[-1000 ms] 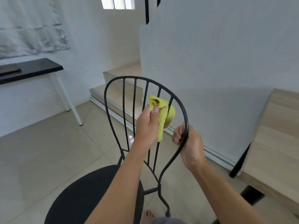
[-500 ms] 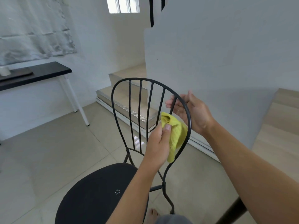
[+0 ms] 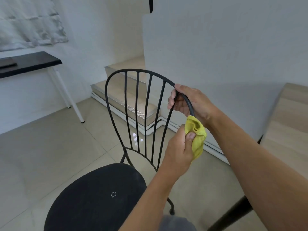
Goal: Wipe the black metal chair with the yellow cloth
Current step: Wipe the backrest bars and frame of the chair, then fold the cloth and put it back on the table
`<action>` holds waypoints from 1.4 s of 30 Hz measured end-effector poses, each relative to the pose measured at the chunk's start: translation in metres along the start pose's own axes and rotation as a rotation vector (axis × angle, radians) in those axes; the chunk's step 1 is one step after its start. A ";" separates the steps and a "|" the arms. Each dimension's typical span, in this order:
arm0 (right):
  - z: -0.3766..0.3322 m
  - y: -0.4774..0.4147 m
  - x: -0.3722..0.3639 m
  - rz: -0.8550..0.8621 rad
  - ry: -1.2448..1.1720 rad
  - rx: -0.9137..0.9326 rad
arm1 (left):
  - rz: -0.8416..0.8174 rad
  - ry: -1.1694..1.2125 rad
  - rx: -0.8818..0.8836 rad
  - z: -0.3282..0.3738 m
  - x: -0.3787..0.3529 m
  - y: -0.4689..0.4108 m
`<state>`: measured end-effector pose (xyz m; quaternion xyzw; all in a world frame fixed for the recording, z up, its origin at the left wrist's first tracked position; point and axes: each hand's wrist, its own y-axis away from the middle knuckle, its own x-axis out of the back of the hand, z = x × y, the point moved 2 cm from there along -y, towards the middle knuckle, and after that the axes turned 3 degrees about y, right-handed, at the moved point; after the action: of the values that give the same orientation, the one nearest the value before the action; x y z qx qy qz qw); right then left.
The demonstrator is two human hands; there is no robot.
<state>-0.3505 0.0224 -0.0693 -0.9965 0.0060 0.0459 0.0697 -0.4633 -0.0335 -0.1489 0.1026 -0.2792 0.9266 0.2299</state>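
We see the black metal chair (image 3: 136, 114), thin-barred with a round seat, on the tiled floor; our right hand (image 3: 191, 101) grips its backrest rim, our left hand (image 3: 180, 150) pinches the bunched yellow cloth (image 3: 197, 135) around it.

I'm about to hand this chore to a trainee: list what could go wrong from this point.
1. The yellow cloth is bunched in the left hand, so it may skim the thin frame and miss parts.
2. The right hand grips the chair backrest rim just above the cloth; wiping upward may bump it or skip that patch.
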 end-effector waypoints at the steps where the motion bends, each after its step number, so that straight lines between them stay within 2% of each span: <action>1: 0.001 -0.001 0.001 0.002 -0.001 0.001 | -0.017 -0.009 -0.019 -0.006 0.000 0.003; 4: 0.003 -0.002 0.001 0.005 -0.013 0.006 | -0.078 -0.137 -0.006 -0.039 -0.001 0.029; 9: 0.005 -0.001 0.000 0.010 -0.039 0.014 | -0.222 -0.376 0.341 -0.113 0.005 0.083; 14: 0.001 0.003 -0.001 0.018 0.007 0.019 | -0.357 -0.469 0.431 -0.128 0.014 0.089; 17: -0.005 0.009 0.001 0.067 0.090 0.016 | -0.344 -0.461 0.438 -0.119 0.022 0.090; 20: -0.010 0.020 0.003 0.158 0.247 0.025 | -0.213 -0.311 0.430 -0.098 0.034 0.092; 23: -0.012 0.034 0.003 0.247 0.346 0.049 | -0.098 0.011 0.458 -0.077 0.048 0.090; 27: -0.025 0.064 -0.010 0.358 0.483 0.282 | 0.013 0.378 0.447 -0.028 0.062 0.089; 29: -0.035 0.079 -0.019 0.302 0.536 0.398 | 0.040 0.512 0.457 -0.010 0.064 0.087; 31: -0.043 0.092 -0.026 0.155 0.619 0.404 | 0.058 0.628 0.477 0.003 0.063 0.087; 33: -0.053 0.102 -0.030 -0.058 0.733 0.300 | 0.057 0.709 0.477 0.017 0.061 0.084; 35: -0.059 0.109 -0.031 -0.291 0.813 0.097 | 0.040 0.779 0.468 0.031 0.058 0.079; 37: -0.062 0.114 -0.029 -0.435 0.869 -0.069 | 0.026 0.845 0.462 0.047 0.054 0.073; 39: -0.065 0.117 -0.026 -0.471 0.932 -0.117 | 0.003 0.891 0.464 0.059 0.051 0.067; 42: -0.075 0.121 -0.020 -0.421 0.966 -0.084 | -0.035 0.887 0.469 0.073 0.044 0.058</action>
<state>-0.3659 -0.1081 -0.0101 -0.8856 -0.1649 -0.4334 0.0269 -0.5257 -0.1009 -0.1021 -0.2476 0.0628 0.9149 0.3126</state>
